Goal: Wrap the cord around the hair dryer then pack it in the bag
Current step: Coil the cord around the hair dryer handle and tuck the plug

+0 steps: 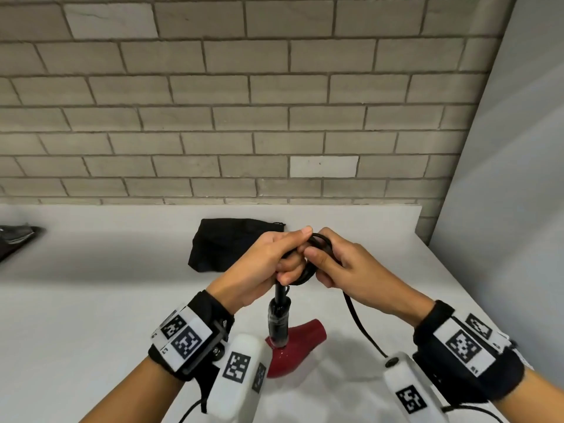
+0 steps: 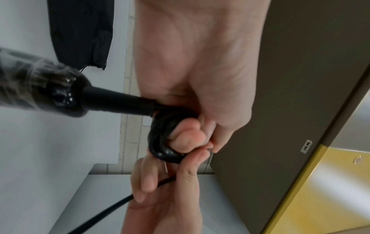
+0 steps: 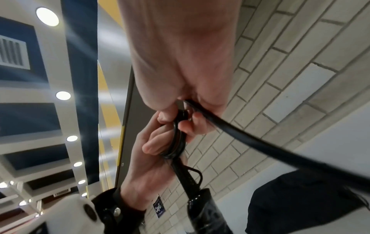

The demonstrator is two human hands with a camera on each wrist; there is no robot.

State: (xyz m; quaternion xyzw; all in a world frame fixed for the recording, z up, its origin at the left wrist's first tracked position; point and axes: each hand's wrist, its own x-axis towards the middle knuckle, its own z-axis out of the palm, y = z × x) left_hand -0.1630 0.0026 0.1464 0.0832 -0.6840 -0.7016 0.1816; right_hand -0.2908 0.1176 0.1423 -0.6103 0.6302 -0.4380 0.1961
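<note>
The red hair dryer [image 1: 297,343] hangs just above the white counter [image 1: 91,300], its black handle [image 1: 278,323] pointing up. Above the handle my two hands meet around a small coil of black cord [image 1: 319,250]. My left hand [image 1: 290,257] grips the coil [image 2: 164,142] and the cord's stiff base [image 2: 120,102]. My right hand [image 1: 328,261] pinches the coil [image 3: 178,139] from the other side. The loose cord [image 1: 360,325] trails down below the right wrist; its tail [image 3: 260,142] is also plain in the right wrist view. The black bag [image 1: 225,242] lies flat behind the hands.
A brick wall [image 1: 274,117] backs the counter. A grey panel [image 1: 503,209] closes off the right side. A dark object [image 1: 18,236] lies at the far left edge. The counter's bare surface stretches left of the bag.
</note>
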